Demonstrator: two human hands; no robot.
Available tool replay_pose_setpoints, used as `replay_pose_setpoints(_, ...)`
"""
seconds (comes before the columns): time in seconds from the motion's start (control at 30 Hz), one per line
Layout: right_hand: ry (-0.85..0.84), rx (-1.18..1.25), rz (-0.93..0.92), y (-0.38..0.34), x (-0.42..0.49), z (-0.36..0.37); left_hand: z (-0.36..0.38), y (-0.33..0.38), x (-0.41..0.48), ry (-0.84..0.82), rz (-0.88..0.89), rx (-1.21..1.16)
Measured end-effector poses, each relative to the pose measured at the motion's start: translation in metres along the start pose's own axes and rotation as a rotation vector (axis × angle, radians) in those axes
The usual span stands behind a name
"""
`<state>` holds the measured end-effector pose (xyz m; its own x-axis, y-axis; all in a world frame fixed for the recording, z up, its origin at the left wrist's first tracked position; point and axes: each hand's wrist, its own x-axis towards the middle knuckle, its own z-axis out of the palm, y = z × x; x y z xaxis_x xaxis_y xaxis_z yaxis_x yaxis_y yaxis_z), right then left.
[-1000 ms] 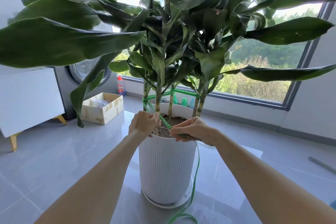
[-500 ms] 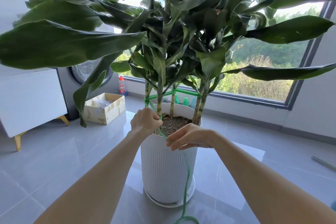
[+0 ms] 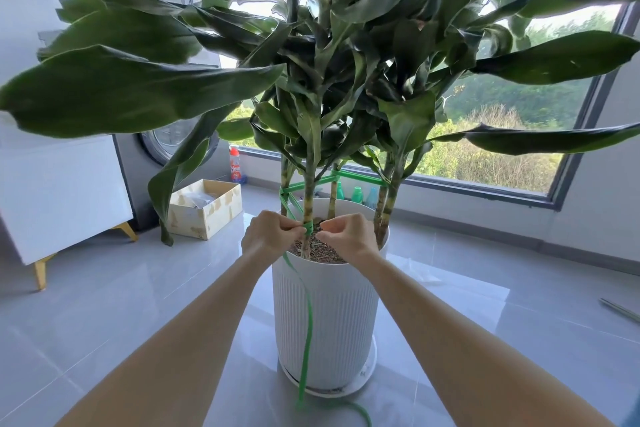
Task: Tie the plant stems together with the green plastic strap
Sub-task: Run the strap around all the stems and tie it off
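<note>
Mostly wrapped: strap (image 3: 307, 322) circles stems (image 3: 383, 208); left hand (image 3: 268, 236) pinches it at front stem (image 3: 307, 206), right hand (image 3: 348, 236) curled, probably pinching its end; knot left.

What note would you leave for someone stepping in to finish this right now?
Left hand pinches the strap beside the front stem. Right hand is curled at the wrap; its grip is unclear.
Done: strap loops the stems higher up and wraps the front stem low.
Left: knot it; the tail hangs down the pot to the floor.
</note>
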<state>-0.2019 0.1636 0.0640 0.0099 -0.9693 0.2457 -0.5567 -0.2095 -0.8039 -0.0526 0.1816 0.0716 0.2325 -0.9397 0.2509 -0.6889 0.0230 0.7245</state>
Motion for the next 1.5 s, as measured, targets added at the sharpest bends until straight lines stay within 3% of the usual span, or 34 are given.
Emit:
replay_pose_setpoints(0.3,0.028,-0.12,-0.076,0.0,0.005,0.021,-0.004,0.0,-0.003,-0.015,0.063,0.11)
replay_pose_setpoints(0.43,0.006,-0.061,-0.088,0.0,0.008,0.022,-0.005,-0.004,-0.002,-0.039,0.042,0.101)
replay_pose_setpoints(0.8,0.003,-0.025,-0.115,0.005,0.012,0.027,-0.009,-0.008,0.0,-0.17,-0.029,-0.166)
replay_pose_setpoints(1.03,0.002,0.037,-0.114,0.007,0.013,0.027,-0.018,-0.011,0.008,-0.238,-0.031,-0.218)
replay_pose_setpoints(1.5,-0.005,0.126,-0.144,0.009,0.014,0.021,-0.004,-0.02,0.028,-0.075,0.064,-0.104)
